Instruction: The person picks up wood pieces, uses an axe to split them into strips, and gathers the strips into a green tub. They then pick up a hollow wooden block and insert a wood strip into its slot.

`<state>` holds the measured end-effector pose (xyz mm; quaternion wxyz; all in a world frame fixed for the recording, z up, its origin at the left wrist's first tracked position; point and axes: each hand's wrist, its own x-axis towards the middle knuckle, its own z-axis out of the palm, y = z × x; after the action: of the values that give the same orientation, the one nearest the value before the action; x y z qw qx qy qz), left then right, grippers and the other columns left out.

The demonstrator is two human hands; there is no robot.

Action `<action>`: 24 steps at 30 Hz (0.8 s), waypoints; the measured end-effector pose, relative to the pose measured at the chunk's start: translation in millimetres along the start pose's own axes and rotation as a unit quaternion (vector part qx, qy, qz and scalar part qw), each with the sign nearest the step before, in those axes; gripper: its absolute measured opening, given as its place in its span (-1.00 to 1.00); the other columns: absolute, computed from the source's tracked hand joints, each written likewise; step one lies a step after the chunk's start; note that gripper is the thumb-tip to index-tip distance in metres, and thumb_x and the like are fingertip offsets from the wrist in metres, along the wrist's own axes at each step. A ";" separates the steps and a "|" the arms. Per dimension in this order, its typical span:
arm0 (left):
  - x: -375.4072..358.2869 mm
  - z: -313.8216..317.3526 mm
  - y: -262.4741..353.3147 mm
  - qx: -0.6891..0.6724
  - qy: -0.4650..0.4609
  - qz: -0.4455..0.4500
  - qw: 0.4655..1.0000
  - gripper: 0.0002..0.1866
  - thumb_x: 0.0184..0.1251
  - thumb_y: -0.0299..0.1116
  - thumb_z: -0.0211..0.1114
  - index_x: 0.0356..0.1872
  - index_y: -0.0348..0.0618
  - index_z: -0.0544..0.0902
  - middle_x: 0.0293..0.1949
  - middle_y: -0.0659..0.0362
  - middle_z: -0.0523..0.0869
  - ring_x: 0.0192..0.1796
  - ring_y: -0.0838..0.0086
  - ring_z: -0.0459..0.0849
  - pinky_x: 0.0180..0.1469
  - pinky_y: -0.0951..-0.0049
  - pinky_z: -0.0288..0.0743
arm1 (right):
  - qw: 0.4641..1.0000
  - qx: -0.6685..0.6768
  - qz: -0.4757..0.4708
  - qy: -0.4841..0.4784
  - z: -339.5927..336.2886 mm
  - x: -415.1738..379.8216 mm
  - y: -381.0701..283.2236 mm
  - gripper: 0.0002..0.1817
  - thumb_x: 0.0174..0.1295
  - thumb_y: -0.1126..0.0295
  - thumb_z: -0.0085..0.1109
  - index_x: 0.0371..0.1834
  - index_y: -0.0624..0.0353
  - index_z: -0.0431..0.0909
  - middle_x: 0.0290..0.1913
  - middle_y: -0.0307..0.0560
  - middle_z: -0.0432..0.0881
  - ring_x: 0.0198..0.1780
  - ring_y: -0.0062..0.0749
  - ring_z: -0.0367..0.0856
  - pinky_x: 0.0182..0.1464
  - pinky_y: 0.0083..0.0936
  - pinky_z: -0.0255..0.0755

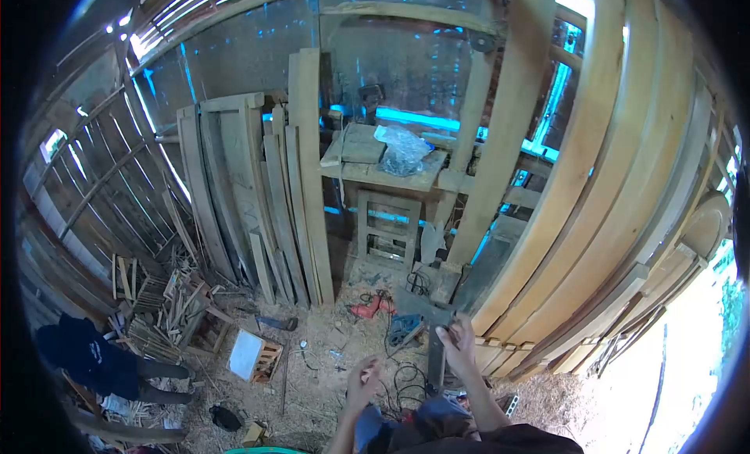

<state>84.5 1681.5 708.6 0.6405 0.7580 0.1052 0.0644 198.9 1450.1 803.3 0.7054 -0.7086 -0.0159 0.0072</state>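
1. The 2 hands are staying clear of each other, low in the view, in front of the wearer's legs point(369, 429).
2. The left hand point(362, 385) is hanging above the floor point(324, 403), its fingers loosely curled and parted from the thumb; nothing is showing in its grasp.
3. The right hand point(461, 343) is reaching to the upper end of a narrow, dark board point(436, 362), fingers bent. Whether it is gripping, touching or only passing over the wood, I cannot tell.
4. The board is running lengthwise away from the wearer, between the 2 hands but nearer the right. What is bearing its weight is not showing clearly.
5. For handling, it is looking stiff and solid, probably moderately heavy and hardly fragile. Dust may be making its faces a little slick, and rough edges may be hiding splinters.
6. The 2 long edges are offering the surest hold: 1 hand close to the upper end, 1 lower down for balance.
7. A blue tool point(405, 327) is lying just beyond the board, and a red tool point(367, 307) is resting farther off. Dark cable point(408, 376) is looping between the hands.
8. Pale planks point(566, 196) are leaning at the right; a person point(94, 356) is working or standing at the far left.
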 end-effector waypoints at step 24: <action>438.6 -75.6 115.2 -0.168 -0.082 0.066 0.980 -0.27 0.31 -0.38 0.54 0.45 -0.33 0.40 0.03 0.13 0.73 0.07 0.51 0.68 0.15 0.45 0.57 | 0.982 0.101 -0.079 0.138 294.0 415.6 -45.9 -0.53 0.47 0.43 0.28 0.37 0.25 0.39 0.13 0.01 0.66 0.09 -0.44 0.62 0.14 -0.47 0.48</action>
<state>501.1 1841.8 818.7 0.7595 0.6475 -0.0104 0.0613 604.1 1757.8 852.9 0.7671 -0.6245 0.0260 -0.1447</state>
